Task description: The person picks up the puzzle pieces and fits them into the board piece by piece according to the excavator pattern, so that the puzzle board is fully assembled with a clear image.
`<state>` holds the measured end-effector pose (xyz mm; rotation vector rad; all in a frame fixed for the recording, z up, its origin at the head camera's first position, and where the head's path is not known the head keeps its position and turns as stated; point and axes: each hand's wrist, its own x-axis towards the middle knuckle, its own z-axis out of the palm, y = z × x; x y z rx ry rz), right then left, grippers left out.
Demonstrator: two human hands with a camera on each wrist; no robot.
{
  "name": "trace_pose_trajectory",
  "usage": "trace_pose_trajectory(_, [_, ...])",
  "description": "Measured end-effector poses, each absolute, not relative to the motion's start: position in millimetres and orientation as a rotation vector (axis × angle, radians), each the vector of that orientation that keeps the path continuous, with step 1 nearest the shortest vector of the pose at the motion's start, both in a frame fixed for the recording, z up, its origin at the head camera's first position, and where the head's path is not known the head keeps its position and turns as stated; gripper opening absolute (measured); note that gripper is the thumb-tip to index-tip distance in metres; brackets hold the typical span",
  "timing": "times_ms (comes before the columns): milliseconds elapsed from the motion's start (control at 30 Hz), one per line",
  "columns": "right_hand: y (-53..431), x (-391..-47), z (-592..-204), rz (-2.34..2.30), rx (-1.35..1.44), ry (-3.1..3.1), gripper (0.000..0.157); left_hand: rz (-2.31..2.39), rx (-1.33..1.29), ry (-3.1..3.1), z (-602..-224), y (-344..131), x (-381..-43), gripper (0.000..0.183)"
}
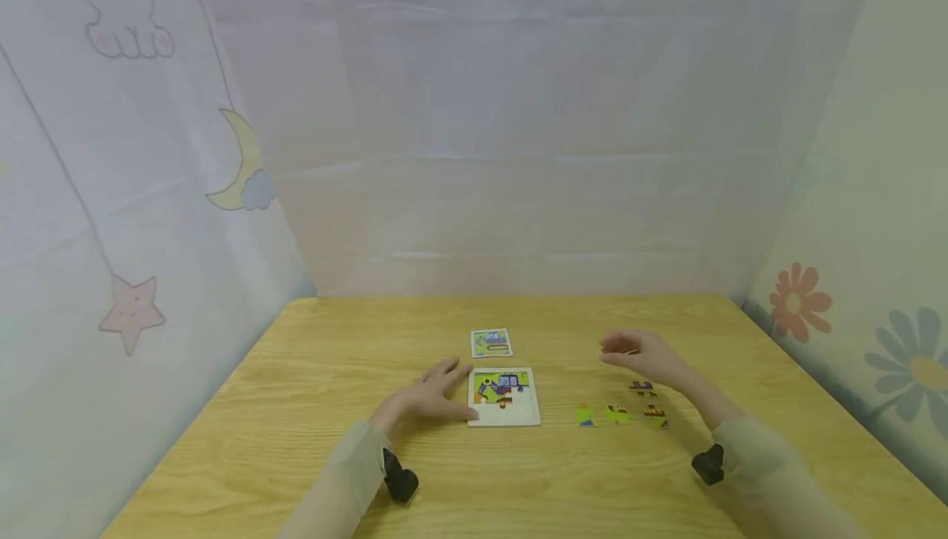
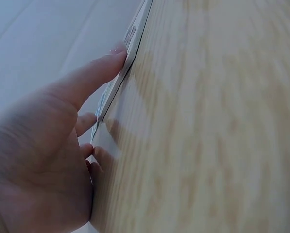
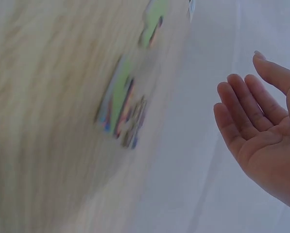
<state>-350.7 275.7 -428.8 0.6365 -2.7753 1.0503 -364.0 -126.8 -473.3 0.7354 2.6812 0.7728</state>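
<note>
A square white puzzle board, partly filled with colourful pieces, lies on the table. My left hand rests beside its left edge, with thumb and fingers spread and touching the rim; in the left wrist view the thumb lies along the board's edge. Raised above the table on the right, my right hand has relaxed fingers and nothing in them. Below it lie several loose puzzle pieces: a green and blue one, a green one, a red-brown one and another.
Behind the board lies a small picture card in similar colours. The wooden table is enclosed by pale fabric walls, with a patterned one on the right. A black wrist camera sits on the left wrist.
</note>
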Motion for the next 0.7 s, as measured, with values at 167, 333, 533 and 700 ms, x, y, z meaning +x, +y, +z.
trace_pose_trajectory(167, [296.9, -347.0, -434.8, 1.097, 0.591, -2.796, 0.041, 0.731, 0.792, 2.672, -473.2, -125.3, -367.5, 0.087])
trace_pose_trajectory(333, [316.2, -345.3, -442.0, 1.174, 0.492, -2.836, 0.048, 0.702, 0.833, 2.662, -471.9, -122.8, -369.9, 0.089])
trace_pose_trajectory(533, [328.7, -346.6, -445.1, 1.169, 0.455, -2.864, 0.048, 0.699, 0.824, 2.66, -469.9, -121.6, -370.5, 0.091])
trace_pose_trajectory(700, [333.0, -350.2, -447.5, 1.129, 0.452, -2.911, 0.047, 0.71, 0.821, 2.66, -469.3, -124.0, -369.2, 0.089])
